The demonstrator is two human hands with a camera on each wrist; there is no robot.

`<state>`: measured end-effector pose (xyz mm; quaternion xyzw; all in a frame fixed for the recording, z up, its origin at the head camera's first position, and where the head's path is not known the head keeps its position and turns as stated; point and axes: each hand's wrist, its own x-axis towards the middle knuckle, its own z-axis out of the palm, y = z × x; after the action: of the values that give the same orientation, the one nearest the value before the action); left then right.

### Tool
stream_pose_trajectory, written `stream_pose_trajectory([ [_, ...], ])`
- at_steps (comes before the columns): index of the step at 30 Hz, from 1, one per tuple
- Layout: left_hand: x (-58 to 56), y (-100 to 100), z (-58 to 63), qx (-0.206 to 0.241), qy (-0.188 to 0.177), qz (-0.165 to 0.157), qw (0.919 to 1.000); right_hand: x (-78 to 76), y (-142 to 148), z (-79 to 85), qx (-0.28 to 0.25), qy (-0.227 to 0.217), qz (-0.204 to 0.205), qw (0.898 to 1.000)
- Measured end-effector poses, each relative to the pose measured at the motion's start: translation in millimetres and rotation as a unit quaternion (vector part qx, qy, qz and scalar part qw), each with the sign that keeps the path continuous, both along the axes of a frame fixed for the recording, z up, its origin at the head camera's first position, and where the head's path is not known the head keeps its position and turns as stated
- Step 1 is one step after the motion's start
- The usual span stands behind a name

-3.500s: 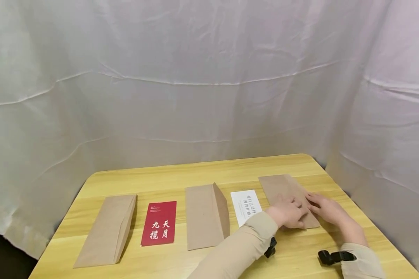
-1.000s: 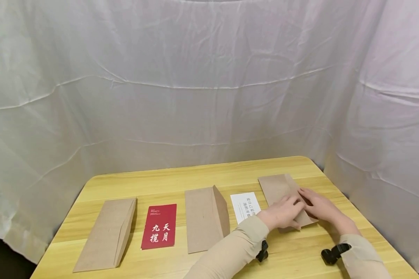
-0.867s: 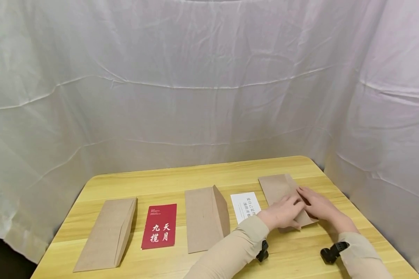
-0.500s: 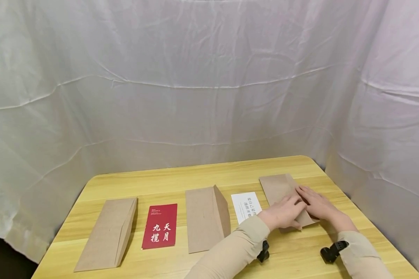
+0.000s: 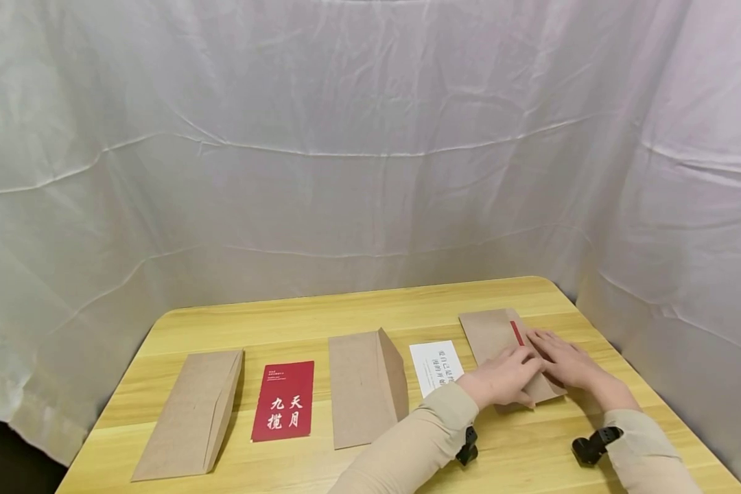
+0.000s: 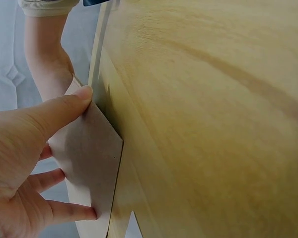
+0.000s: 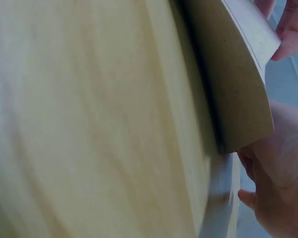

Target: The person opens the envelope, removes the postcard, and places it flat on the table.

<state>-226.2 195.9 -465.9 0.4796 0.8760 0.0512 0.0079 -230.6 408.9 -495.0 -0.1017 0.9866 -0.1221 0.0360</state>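
A brown paper envelope (image 5: 486,333) lies at the right of the table, with a narrow red strip (image 5: 516,333) showing along its flap side. My left hand (image 5: 508,376) holds its near part. In the left wrist view the thumb touches an edge of the envelope (image 6: 97,148), while the other fingertips lie on its paper. My right hand (image 5: 569,360) is at the flap on the right side, fingertips on the paper. The envelope's raised edge (image 7: 233,74) curves off the table in the right wrist view, beside the right hand (image 7: 283,173).
Left of my hands lie a white printed card (image 5: 433,362), a brown envelope with a raised flap (image 5: 358,391), a red card with white characters (image 5: 283,401) and another brown envelope (image 5: 182,418). Pale curtains (image 5: 370,171) hang behind the wooden table (image 5: 272,322).
The red strip now shows at the right envelope's flap; it was not visible before. My right hand has shifted slightly right. The left hand stays on the envelope.
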Motion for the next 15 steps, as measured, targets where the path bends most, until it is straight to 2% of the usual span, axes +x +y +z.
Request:
stream_pose_trajectory([
  [8,1.0,-0.4,1.4,-0.007,0.003,0.002,1.0,0.4,-1.2,2.8,-0.002,0.003,0.017,1.0],
  [15,1.7,-0.6,1.8,-0.004,0.008,0.001,1.0,1.7,-1.7,6.0,0.035,0.024,0.045,0.998],
])
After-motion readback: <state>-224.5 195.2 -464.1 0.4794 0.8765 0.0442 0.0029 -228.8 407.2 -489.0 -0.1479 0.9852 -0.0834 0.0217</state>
